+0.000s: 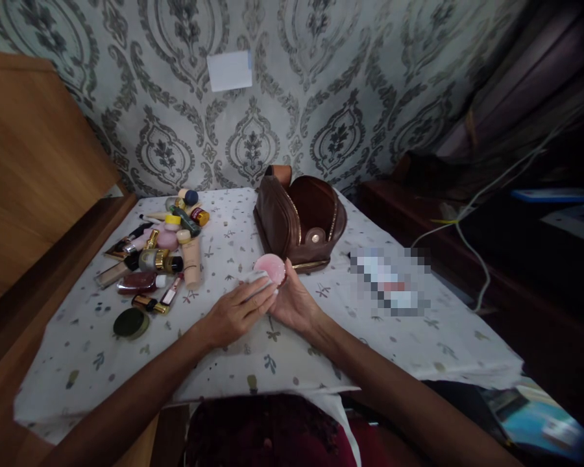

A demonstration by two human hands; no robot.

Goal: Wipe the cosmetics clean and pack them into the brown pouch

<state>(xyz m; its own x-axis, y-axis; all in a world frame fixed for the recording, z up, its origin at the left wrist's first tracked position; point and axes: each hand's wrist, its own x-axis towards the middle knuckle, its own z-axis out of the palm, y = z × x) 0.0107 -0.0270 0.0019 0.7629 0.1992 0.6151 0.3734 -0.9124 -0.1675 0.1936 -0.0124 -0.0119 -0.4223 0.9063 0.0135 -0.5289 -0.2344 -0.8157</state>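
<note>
Near the middle of the table, my right hand is closed around a round pink container, whose pale pink top is tilted up. My left hand presses a thin white wipe or tissue against the container's near side; its fingers are together. Just beyond both hands stands a brown leather cosmetic bag, unzipped, with a dark interior and a snap tab at the front. To the left lies a pile of cosmetics, among them a beige tube, a dark red bottle and a dark green round jar.
A white patterned cloth covers the table. On its right side lies a pixelated item. A wooden panel borders the left, and a patterned wall rises behind. A white cable hangs at the right.
</note>
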